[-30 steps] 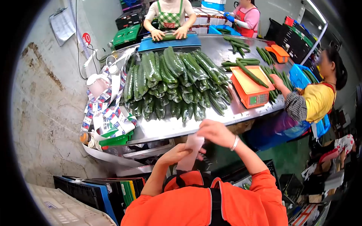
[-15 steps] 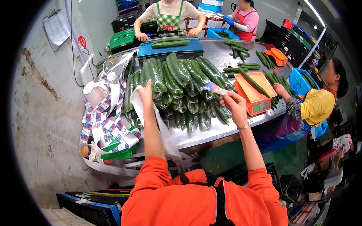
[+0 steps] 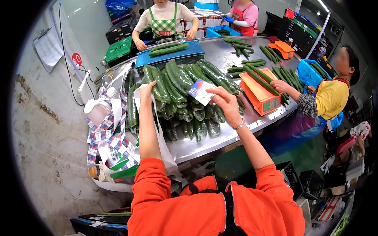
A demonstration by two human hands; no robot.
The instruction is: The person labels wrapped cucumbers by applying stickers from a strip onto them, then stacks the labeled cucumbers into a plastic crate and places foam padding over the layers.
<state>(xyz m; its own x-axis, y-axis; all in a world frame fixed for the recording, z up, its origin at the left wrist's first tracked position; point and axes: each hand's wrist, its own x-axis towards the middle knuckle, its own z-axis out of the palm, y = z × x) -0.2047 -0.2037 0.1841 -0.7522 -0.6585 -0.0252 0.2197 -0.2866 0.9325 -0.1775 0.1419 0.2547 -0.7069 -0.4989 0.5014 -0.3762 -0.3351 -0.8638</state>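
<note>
Wrapped cucumbers (image 3: 177, 80) are stacked in a heap on the metal table (image 3: 185, 149). At the heap's left side, my left hand (image 3: 146, 91) is closed at the upper end of a white backing strip (image 3: 165, 151), which hangs down toward my body; the fingertips are partly hidden. Over the heap's right part, my right hand (image 3: 225, 101) pinches a printed label (image 3: 201, 92) by its right edge. The label faces up and lies close above the wrapped cucumbers.
A tangle of label strips (image 3: 118, 143) and a jar lie at the left. Behind the heap is a blue scale (image 3: 170, 54); to its right, an orange scale (image 3: 264, 92) bears cucumbers. A co-worker's hand (image 3: 280, 86) touches them. Two more people stand across the table.
My right hand has moved left and the label in it now shows its printed face. The co-worker at the right has brought a hand to the orange scale, where another cucumber lies.
</note>
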